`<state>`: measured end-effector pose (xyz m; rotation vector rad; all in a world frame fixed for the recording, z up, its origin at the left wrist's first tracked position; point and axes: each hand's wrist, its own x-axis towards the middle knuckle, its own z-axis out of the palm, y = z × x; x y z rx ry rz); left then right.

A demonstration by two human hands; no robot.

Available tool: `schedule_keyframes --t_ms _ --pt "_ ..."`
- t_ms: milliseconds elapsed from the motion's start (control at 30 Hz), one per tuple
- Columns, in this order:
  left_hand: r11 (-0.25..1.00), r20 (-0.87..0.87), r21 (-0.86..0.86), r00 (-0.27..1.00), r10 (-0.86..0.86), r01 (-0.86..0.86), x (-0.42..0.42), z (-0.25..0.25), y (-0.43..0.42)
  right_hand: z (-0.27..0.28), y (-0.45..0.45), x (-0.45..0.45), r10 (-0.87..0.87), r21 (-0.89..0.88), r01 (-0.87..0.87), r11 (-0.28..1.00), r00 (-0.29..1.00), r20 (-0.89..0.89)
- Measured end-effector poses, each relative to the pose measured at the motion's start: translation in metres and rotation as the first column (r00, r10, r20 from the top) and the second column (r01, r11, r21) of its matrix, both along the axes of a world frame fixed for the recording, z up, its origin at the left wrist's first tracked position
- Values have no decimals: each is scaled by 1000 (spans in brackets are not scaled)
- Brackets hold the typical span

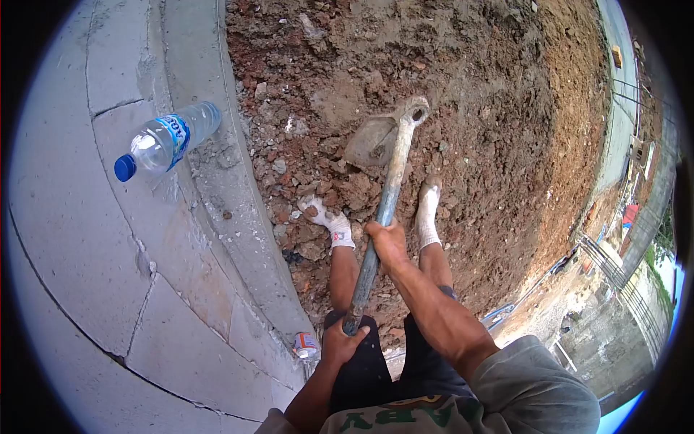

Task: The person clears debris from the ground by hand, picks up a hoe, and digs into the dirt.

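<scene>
A long-handled hoe [392,182] slants across the middle of the view, its broad, dirt-caked blade [371,141] resting on or just above the reddish soil [463,130]. My right hand [389,244] wraps round the handle about midway. Lower down, near my thighs, my left hand [345,343] grips the handle's end. Just beyond my hands are my feet in muddy white socks, the left sock [329,220] among loose clods and the right sock [429,210] on the soil.
Left of me stands a block wall [94,239] with a concrete ledge [231,195]. A water bottle with a blue cap [173,137] lies on it, and a small red-and-white container [306,344] sits near its lower edge. Reinforcing bars [625,271] show at far right.
</scene>
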<state>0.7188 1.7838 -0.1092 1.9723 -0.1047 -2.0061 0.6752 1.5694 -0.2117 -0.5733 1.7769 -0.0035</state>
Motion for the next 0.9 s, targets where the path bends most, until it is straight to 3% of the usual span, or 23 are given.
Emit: schedule_keyframes --t_ms 133,200,300,367,433,467,567,633,700,767,800,900 --pt "992 50 -39 991 -122 124 18 9 8 28 -10 3 -175 39 173 984 984 28" --pt "968 69 -78 970 -232 237 19 -12 -14 30 -35 -9 -227 -51 231 972 971 74" --pt "938 83 -341 996 -28 55 -5 -87 -64 25 -104 -20 -143 -336 172 926 984 108" --pt "908 158 -365 975 -156 205 22 -92 -148 19 -155 -14 -97 -494 131 859 991 94" --pt "910 136 -389 986 -98 144 15 -124 -178 4 -195 -6 -115 -541 141 829 990 81" --pt "921 124 -368 988 -91 131 8 -126 -176 -9 -207 -8 -88 -536 104 838 995 55" --pt "969 80 -243 996 -27 45 -14 -116 -136 -42 -165 -11 1 -293 -15 956 999 -49" --pt "995 -39 -42 995 87 -89 -27 -68 -79 -59 -91 -17 97 -84 -118 989 971 -219" --pt "995 67 -6 993 -101 102 -22 -73 -58 -67 -66 -36 -107 -54 100 994 983 -149" --pt "974 94 -3 970 -226 227 4 -36 -91 -52 -80 -42 -274 123 267 956 960 50" --pt "954 10 36 954 -298 298 11 -29 -112 -67 -87 -55 -211 109 212 971 977 -22" --pt "965 -55 42 965 -256 259 -3 -26 -123 -66 -102 -56 -111 101 112 988 994 -24"
